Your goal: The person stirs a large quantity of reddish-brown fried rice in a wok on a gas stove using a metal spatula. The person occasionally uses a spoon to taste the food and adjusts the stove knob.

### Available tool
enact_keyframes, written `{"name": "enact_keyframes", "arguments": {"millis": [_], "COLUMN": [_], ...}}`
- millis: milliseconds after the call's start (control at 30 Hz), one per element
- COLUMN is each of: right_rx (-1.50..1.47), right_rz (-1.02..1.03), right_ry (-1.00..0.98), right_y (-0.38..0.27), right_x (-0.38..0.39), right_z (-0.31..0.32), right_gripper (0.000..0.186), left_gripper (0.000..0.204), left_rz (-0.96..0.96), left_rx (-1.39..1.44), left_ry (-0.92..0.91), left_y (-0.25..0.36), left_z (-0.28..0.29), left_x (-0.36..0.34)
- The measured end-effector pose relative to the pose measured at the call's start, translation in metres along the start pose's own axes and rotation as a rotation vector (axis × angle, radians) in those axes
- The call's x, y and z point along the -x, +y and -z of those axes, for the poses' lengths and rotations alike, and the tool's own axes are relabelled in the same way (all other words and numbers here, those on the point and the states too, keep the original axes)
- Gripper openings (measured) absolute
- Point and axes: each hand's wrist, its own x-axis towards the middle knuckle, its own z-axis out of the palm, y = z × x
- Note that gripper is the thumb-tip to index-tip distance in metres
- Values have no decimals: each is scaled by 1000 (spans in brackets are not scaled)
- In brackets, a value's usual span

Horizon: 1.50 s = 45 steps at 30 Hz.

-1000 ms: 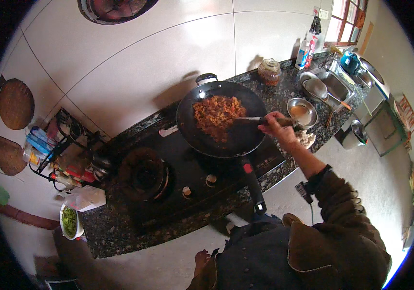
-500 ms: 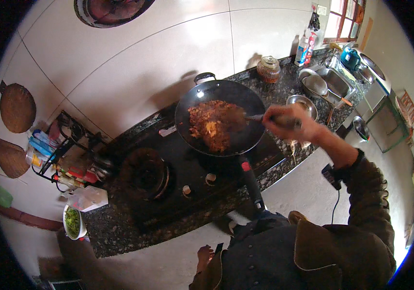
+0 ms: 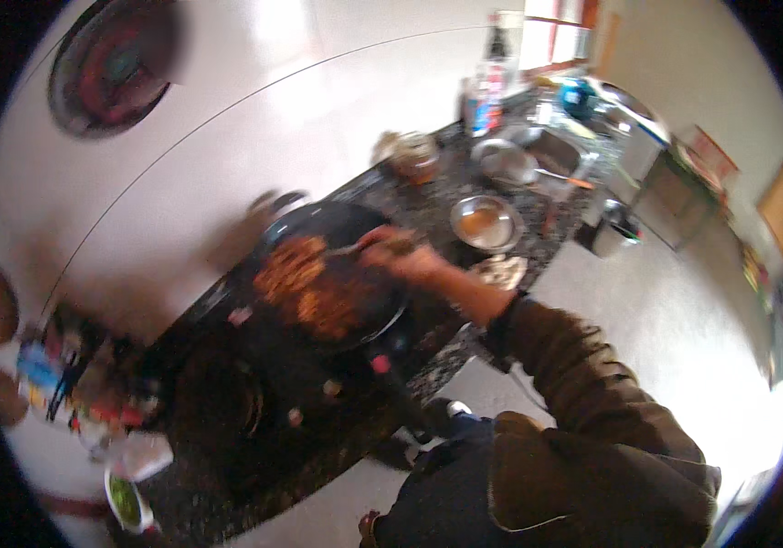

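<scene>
Whole view smeared by motion blur. Right hand point(image 3: 407, 258): grip on the utensil point(image 3: 348, 247) cannot be made out. Food point(image 3: 305, 288) beside the hand: kind unreadable. Left hand: out of view. Shelf items point(image 3: 63, 384) far from the hand: indistinct.

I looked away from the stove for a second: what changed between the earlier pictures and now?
The right hand with its utensil swept from the wok's right rim in over the pan, pushing the reddish food toward the left and near side. The view has also swung and blurred. The hand kept hold of the utensil; the wok stayed on its burner and the steel bowl beside it. The left hand is out of view.
</scene>
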Motion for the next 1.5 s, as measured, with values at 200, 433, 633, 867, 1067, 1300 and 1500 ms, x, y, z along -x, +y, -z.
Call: {"name": "enact_keyframes", "arguments": {"millis": [200, 433, 633, 867, 1067, 1300, 1500], "right_rx": [510, 316, -241, -931, -1008, -269, -86], "right_rz": [604, -189, -308, -279, -394, -417, -356], "right_ry": [-144, 189, 190, 579, 715, 240, 232], "right_y": [-78, -117, -61, -4, -8, -93, -77], "right_x": [27, 32, 65, 63, 45, 63, 55], "right_z": [2, 67, -4, -82, 3, 48, 40], "right_gripper": [21, 34, 27, 23, 39, 37, 29], "left_gripper": [27, 28, 31, 28, 20, 22, 19], "left_rz": [18, -11, 96, 181, 135, 57, 47], "left_rx": [-46, 13, 742, 839, 733, 254, 527], "left_ry": [-4, -70, -722, -650, -357, 73, -80], "left_y": [25, 13, -32, -39, 10, -2, -40], "left_z": [-11, 11, 52, 56, 30, 20, 35], "left_x": [-23, -23, -14, -26, 24, 50, 20]}}
